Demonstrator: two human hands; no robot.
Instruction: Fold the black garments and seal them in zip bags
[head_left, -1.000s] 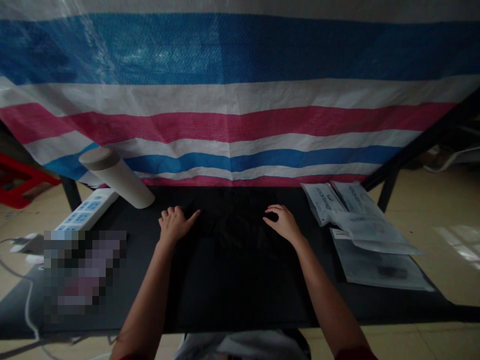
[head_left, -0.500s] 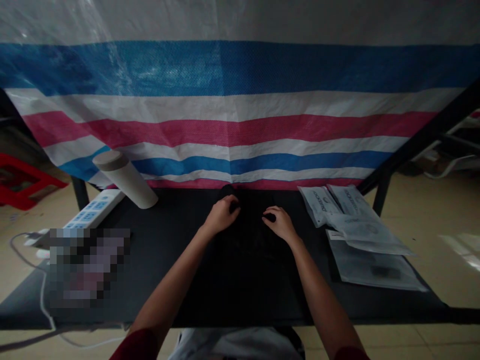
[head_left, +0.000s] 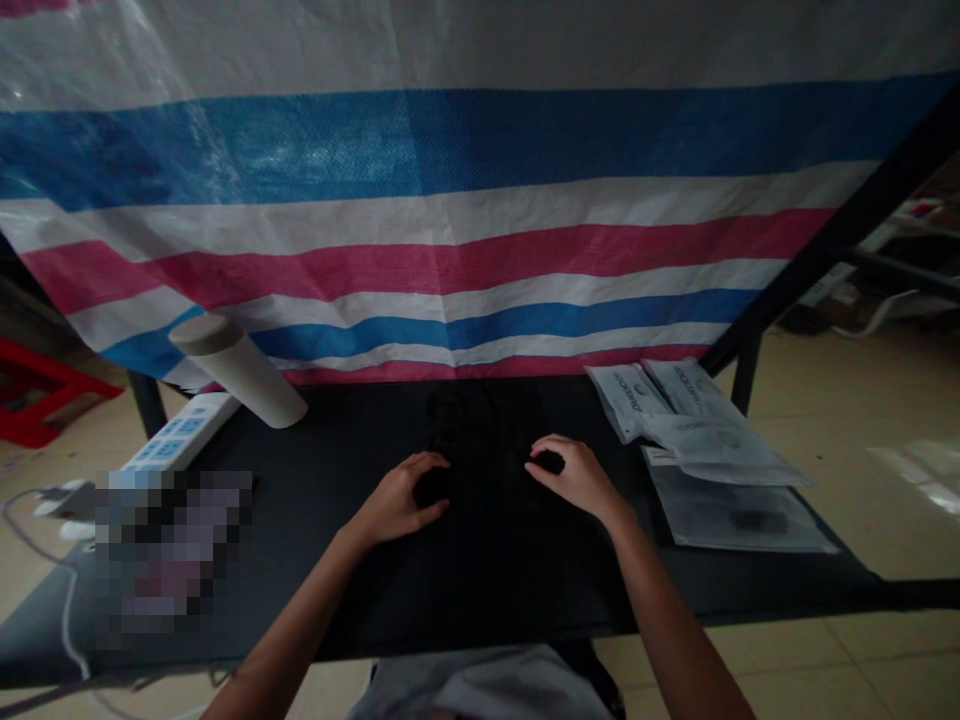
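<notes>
A piece of black cloth lies at the middle of the black table; against the dark surface its outline is hard to make out. My left hand is at the cloth's left side, thumb and fingers apart in a C shape, with nothing visible between them. Across from it, my right hand has thumb and forefinger brought almost together at the cloth's right side, apparently pinching it. Shadow hides the exact contact at the fingertips.
Several frosted plastic bags lie at the table's right. On the left are a leaning white bottle, a white power strip with cables, and a pixelated patch. Striped sheeting hangs behind the black table. A red stool stands far left.
My left hand has moved down and left, its fingers spreading from a closed curl. My right hand has come slightly nearer. The dark bunch at the cloth's far edge looks flatter.
</notes>
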